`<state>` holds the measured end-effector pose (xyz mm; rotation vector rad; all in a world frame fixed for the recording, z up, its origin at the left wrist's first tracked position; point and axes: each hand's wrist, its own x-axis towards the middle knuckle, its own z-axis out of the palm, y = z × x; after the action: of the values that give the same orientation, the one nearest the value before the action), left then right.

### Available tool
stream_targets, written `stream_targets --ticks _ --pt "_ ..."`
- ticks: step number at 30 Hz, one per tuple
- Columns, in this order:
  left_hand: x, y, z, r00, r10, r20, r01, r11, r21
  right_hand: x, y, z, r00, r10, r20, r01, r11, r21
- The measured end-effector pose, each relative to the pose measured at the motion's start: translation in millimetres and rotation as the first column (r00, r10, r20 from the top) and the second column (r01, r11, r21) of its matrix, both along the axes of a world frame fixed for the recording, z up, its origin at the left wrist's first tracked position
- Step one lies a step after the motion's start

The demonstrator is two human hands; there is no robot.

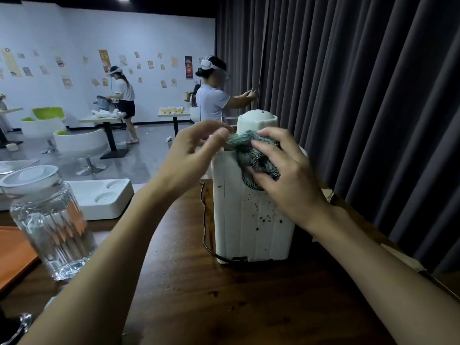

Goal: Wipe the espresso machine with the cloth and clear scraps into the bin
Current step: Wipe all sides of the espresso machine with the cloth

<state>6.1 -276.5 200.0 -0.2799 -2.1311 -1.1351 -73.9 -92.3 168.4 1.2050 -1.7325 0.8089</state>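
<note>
- Head view: the grey-green cloth (249,149) lay bunched over the top edge of the white espresso machine (246,235), directly under the fingers of the right hand (288,180) and at the fingertips of the left hand (194,153).
- The right hand gripped the cloth, fingers curled over it and pressing it against the machine's upper face, with the wrist lower and nearer the camera.
- The left hand pinched the cloth's end between thumb and forefinger, its other fingers loosely curled and the forearm rising from the lower left.
- The machine stood below both hands on a dark wooden table (224,307), with brown specks (263,216) on its face just below the right palm.
- A black cord (204,220) ran down beside the machine, below the left wrist.
- A clear jar (49,220) with a white lid stood outside the left forearm, with a white tray (99,197) just beyond it.
</note>
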Motion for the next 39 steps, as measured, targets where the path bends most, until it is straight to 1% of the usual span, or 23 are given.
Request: stream_targets --ticks 3,6,8,12,14,15,17,20,22,24,30,33,35,37,39 --pt "-5 -8 -9 1.0 -0.009 0.011 0.009 0.999 0.052 2 -7 -1 0.985 -0.065 -0.16 0.078 0.994 0.079" --pt "-10 -14 -18 0.999 -0.017 0.026 0.015 0.996 0.092 5 -13 -9 0.949 -0.067 -0.307 0.121 0.979 0.162" --pt "-10 -16 -19 0.999 -0.036 0.027 0.033 0.993 0.115 6 -16 -16 0.937 -0.05 -0.346 0.122 0.975 0.188" --pt "-9 -17 -17 0.998 -0.06 0.035 0.056 0.992 0.116 6 -20 -29 0.906 -0.041 -0.42 0.151 0.961 0.232" --pt "-9 -17 -17 0.997 -0.057 0.043 0.052 0.992 0.119 6 -19 -30 0.88 -0.056 -0.472 0.176 0.961 0.214" --pt "-10 -17 -17 0.998 -0.053 0.042 0.047 0.992 0.121 7 -19 -28 0.879 -0.055 -0.474 0.167 0.966 0.198" --pt "-10 -16 -17 0.998 -0.047 0.036 0.043 0.992 0.123 9 -21 -20 0.907 -0.031 -0.42 0.113 0.979 0.171" --pt "-10 -16 -16 0.999 -0.04 0.037 0.035 0.99 0.137 8 -26 -12 0.968 -0.015 -0.251 0.054 0.987 0.151" --pt "-10 -17 -16 0.998 -0.04 0.041 0.034 0.99 0.134 6 -29 -11 0.984 -0.016 -0.177 0.043 0.988 0.151" --pt "-9 -18 -16 0.998 -0.043 0.05 0.036 0.991 0.125 4 -30 -13 0.987 0.006 -0.161 0.02 0.987 0.157" --pt "-9 -20 -17 0.998 -0.039 0.059 0.032 0.993 0.112 7 -29 -13 0.98 0.075 -0.185 -0.043 0.984 0.171" --pt "-9 -21 -18 0.997 -0.045 0.061 0.039 0.994 0.104 12 -28 -9 0.985 0.056 -0.161 -0.032 0.989 0.146" --pt "-9 -21 -18 0.997 -0.056 0.056 0.049 0.993 0.108 13 -28 -9 0.995 0.081 -0.06 -0.074 0.991 0.109" --pt "-9 -21 -17 0.997 -0.053 0.055 0.046 0.992 0.115 13 -31 -10 0.986 0.149 0.068 -0.151 0.988 0.022" --pt "-9 -20 -18 0.997 -0.044 0.056 0.038 0.992 0.117 14 -32 -11 0.969 0.182 0.165 -0.174 0.983 -0.061"
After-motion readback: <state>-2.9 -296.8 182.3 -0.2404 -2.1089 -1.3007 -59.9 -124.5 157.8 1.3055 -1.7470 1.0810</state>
